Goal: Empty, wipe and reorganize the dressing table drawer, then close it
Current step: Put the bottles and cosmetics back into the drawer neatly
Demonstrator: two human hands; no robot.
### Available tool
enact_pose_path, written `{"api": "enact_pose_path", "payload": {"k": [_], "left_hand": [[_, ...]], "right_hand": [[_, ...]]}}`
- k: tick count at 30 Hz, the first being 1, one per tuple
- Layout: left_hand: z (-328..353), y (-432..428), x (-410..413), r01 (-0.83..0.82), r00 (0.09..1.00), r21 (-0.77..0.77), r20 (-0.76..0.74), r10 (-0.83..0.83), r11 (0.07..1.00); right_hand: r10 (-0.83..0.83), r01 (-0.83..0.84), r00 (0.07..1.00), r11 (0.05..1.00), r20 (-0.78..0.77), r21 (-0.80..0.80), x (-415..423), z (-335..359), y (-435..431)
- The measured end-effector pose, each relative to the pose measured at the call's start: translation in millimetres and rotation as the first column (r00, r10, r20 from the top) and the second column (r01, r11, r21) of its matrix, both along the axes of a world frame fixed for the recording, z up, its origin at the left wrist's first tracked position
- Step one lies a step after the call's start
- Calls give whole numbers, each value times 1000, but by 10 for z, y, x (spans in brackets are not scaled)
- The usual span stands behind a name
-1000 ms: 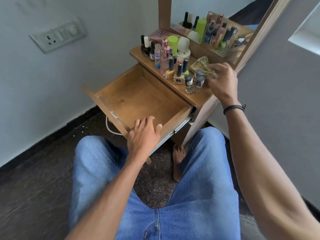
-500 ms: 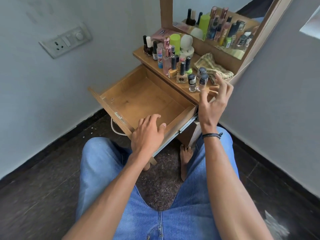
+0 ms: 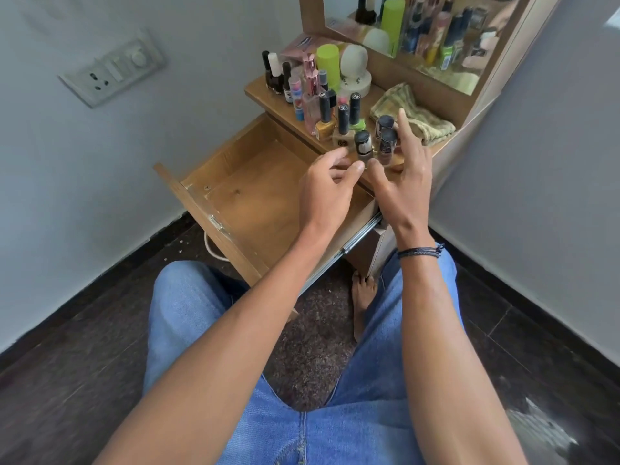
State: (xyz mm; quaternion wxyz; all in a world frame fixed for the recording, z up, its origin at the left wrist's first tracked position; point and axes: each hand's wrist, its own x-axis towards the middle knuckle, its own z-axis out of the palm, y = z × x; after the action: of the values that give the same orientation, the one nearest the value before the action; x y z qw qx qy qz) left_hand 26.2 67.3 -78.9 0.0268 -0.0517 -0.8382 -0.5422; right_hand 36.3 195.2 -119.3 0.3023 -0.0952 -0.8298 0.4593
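Facing the table, a person in jeans holds both hands above its front edge, in the head view. The drawer is pulled far out to the left below the table top, with its wooden bottom in plain sight. The left hand has loosely bent fingers that grip nothing; its thumb tip is just beside a small black-capped bottle, and whether they touch cannot be told. The right hand, with a dark wristband, has spread, straight fingers next to two similar bottles. More bottles, a green tube and a white jar stand behind them. A folded cloth lies on the right, under the mirror. The caps and the jar carry small marks, but the writing is too small to read. A socket plate is on the wall.
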Motion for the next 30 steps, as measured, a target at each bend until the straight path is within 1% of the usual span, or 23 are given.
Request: {"api": "enact_pose_path", "payload": {"k": [3,5,9,13,18,23,27,30], "left_hand": [[-33,81,-53,12,1000,-28,3,-12,1000],[-47,108,-74,14,1000,-52,3,-13,999],[-27,148,-106,37,999,-44,-12,-38,998],[-7,199,-122,36,998,-89,-44,-40,995],[-4,224,-144,47,997,-131,-52,-55,990],[3,226,-144,78,995,-121,-56,-86,990],[-22,176,-105,106,992,-68,-62,-110,992],[-54,109,-72,114,992,-17,-50,-115,993]], "right_hand": [[8,-6,1000,997,23,-82,-20,30,18],[14,-13,1000,995,10,-96,-23,44,28],[23,-21,1000,996,12,-88,-44,62,49],[6,-3,999,999,54,-39,-76,54,69],[22,-20,999,998,43,-62,-89,62,69],[1,5,998,995,62,-100,-60,80,74],[-25,31,998,993,53,-117,-22,128,15],[-2,6,999,995,35,-96,32,148,-45]]}}
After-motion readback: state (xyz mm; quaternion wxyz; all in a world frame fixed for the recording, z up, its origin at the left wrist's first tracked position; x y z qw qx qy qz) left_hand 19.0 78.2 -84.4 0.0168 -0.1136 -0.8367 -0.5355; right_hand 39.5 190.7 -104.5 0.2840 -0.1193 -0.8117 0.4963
